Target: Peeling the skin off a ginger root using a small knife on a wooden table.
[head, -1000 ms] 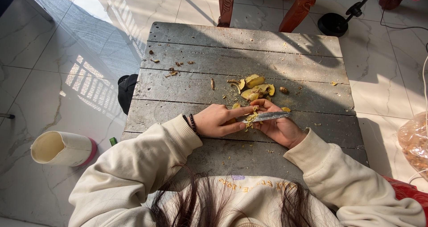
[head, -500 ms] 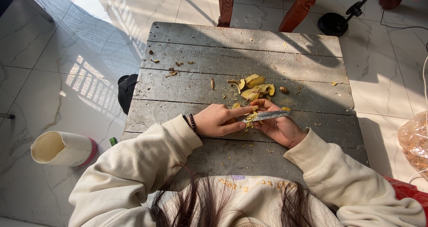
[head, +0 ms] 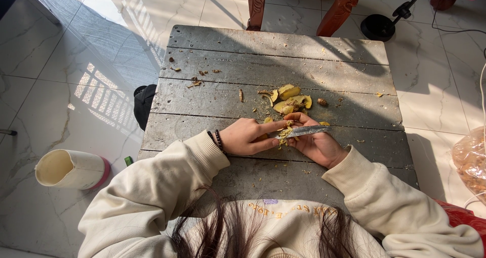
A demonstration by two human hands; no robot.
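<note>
You're mid-peel: your left hand [head: 246,136] pinches the small yellow root [head: 263,135] low over the desk [head: 228,101], your right hand [head: 316,144] clamped on the knife [head: 299,132] just beside that grip, so next turn an unpeeled side blade-ward, fingertips clear.

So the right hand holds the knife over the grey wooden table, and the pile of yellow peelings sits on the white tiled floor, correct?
Not quite. The head view shows the pile of yellow peelings on the grey wooden table, beyond the hands, not on the floor. The right hand does hold the knife over that table.
</note>
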